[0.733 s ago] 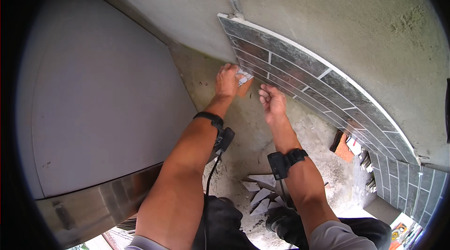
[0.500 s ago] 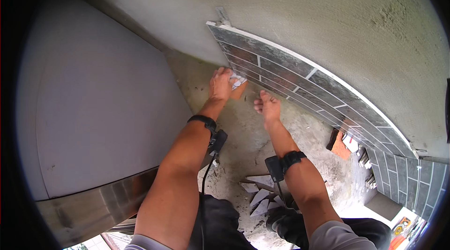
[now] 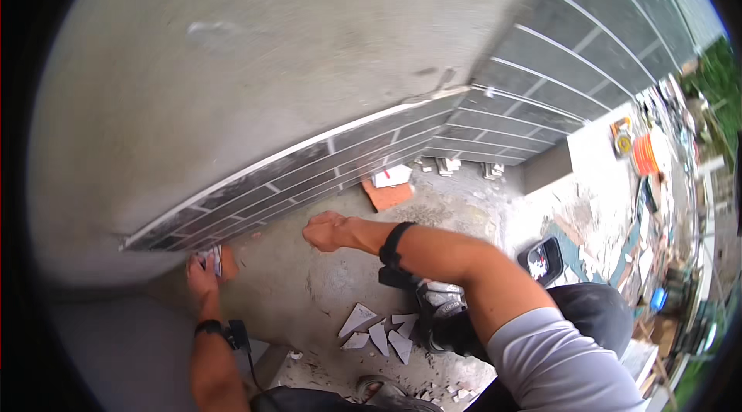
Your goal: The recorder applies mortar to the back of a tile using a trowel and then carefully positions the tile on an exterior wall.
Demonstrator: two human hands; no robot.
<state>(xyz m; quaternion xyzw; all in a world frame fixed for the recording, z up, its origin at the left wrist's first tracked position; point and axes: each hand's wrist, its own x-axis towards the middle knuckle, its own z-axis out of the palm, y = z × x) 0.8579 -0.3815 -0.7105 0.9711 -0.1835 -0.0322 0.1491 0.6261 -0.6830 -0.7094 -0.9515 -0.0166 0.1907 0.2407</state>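
At the lower left end of a row of dark grey tiles [image 3: 301,172] on the wall, my left hand [image 3: 202,279] has its fingers closed around small whitish tile pieces [image 3: 209,259]. These sit against an orange brick [image 3: 229,263] under the tiles' bottom edge. My right hand [image 3: 325,231] is curled like a fist above the concrete floor, apart from the wall. Whatever its fingers may hold is hidden. Straps with small black boxes are on both forearms.
Pale tile shards [image 3: 379,338] lie on the floor near my feet. A second orange brick [image 3: 389,195] bears a white piece [image 3: 393,175] by the wall. Small stacks [image 3: 447,166] prop the corner tiles. A black tub [image 3: 542,261] and an orange roll-like object [image 3: 646,155] are at right.
My view has swung right, bringing the tiled corner and cluttered ground outside into sight. My left hand stays at the tile pieces; my right hand is now curled and farther from it.
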